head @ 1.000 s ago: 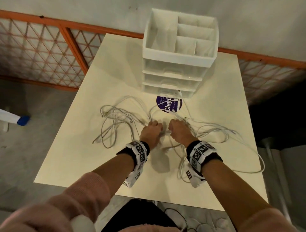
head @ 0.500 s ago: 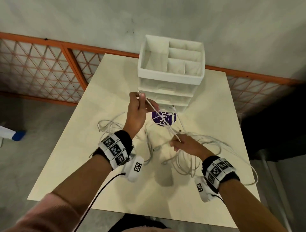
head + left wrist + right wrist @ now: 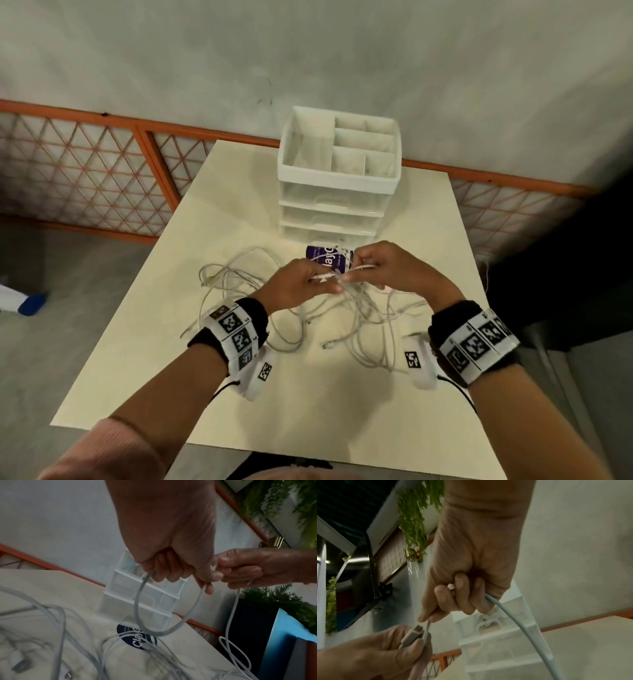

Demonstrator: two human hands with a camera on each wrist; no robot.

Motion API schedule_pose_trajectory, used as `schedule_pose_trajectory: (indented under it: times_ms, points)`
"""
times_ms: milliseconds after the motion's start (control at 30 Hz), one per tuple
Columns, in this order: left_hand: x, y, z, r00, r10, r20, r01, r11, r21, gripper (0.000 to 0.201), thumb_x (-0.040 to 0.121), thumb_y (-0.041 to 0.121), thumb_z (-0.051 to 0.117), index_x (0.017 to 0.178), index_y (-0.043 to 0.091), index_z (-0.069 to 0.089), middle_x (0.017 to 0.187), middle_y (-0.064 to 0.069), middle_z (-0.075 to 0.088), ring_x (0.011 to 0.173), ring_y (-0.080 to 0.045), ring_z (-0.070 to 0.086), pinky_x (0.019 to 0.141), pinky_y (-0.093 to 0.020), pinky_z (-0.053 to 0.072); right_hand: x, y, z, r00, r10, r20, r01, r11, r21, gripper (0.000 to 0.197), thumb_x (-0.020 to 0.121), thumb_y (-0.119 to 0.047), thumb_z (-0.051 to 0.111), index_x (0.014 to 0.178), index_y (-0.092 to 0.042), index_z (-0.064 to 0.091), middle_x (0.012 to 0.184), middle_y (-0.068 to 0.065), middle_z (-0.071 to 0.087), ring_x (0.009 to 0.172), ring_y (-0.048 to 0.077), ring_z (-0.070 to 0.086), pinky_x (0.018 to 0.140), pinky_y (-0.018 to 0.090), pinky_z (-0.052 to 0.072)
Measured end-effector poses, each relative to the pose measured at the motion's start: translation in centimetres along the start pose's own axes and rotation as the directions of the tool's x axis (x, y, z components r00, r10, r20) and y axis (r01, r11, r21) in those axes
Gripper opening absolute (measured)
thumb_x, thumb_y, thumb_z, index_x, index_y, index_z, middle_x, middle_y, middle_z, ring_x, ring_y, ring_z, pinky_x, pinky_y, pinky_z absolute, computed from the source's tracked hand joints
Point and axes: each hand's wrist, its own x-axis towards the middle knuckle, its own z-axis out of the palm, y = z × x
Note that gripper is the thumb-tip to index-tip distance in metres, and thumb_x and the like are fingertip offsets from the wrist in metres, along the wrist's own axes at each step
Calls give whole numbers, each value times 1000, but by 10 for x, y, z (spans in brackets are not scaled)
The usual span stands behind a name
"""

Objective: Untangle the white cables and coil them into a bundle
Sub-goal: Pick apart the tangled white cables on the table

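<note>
A tangle of white cables (image 3: 239, 284) lies spread over the cream table (image 3: 144, 370). Both hands are raised close together above the middle of the tangle. My left hand (image 3: 308, 282) grips one white cable; a loop of that cable (image 3: 164, 628) hangs below its curled fingers, and its plug end (image 3: 412, 635) pokes out between finger and thumb. My right hand (image 3: 373, 265) pinches the same cable just beside it, and a stretch of the cable (image 3: 530, 635) runs down from its fist to the table. A loose plug (image 3: 327, 346) lies on the table below the hands.
A white drawer organiser (image 3: 337, 185) with open top compartments stands at the back of the table. A round purple sticker (image 3: 323, 257) lies right in front of it. An orange lattice railing (image 3: 102, 181) runs behind the table. The floor drops away on both sides.
The left hand came down from its raised position and the right hand rose from the table; they now meet in mid-air, both on one cable.
</note>
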Motion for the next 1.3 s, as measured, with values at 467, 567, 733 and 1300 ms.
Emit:
schedule_pose_trajectory:
  times_ms: [467, 567, 733, 1300]
  points:
    - [-32, -40, -80, 695, -340, -634, 535, 834, 139, 25, 88, 32, 61, 100, 10, 65, 99, -15, 67, 98, -35, 61, 77, -38, 46, -27, 89, -33, 964, 165, -210, -204, 962, -183, 22, 95, -14, 52, 73, -19, 55, 57, -2, 57, 53, -2, 51, 67, 25, 38]
    - [-30, -30, -58, 772, -249, -585, 419, 891, 173, 51, 80, 39, 69, 123, 16, 53, 83, -9, 67, 84, -27, 62, 77, -36, 48, -21, 51, -28, 988, 54, -148, -81, 979, -188, 12, 92, -15, 58, 83, -12, 65, 53, -1, 53, 45, 1, 47, 56, 19, 38]
    - [-13, 18, -13, 984, 43, -173, -27, 995, 93, 31, 80, 37, 69, 107, 22, 66, 66, 14, 61, 59, 5, 53, 61, -16, 40, -2, -16, -9, 989, -115, -95, 92, 972, -218, 12, 84, -19, 69, 88, -10, 74, 49, -4, 55, 43, 2, 49, 48, 11, 40]
    - [-24, 13, -61, 686, 263, -678, -7, 935, 355, 37, 93, 44, 43, 76, 14, 56, 55, -8, 55, 53, -27, 52, 50, -33, 40, -2, 97, 2, 945, 59, -323, -190, 901, -390, 17, 93, -14, 56, 90, -3, 69, 95, 15, 58, 89, 31, 59, 82, 36, 44]
